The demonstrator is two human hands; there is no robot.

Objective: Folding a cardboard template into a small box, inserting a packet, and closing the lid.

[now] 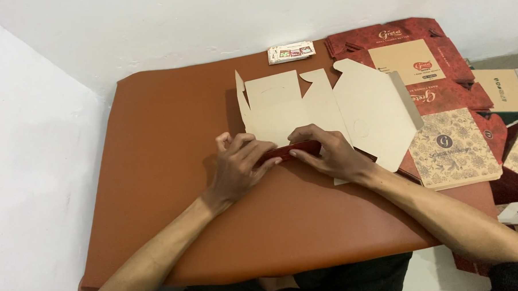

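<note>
On brown table [156, 166], left hand [237, 166], right hand [328, 154] pressing cardboard box blank [326, 108]

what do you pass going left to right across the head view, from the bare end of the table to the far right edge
bare brown table top → left hand → right hand → beige patterned flat box → plain tan cardboard piece at the right edge
</note>
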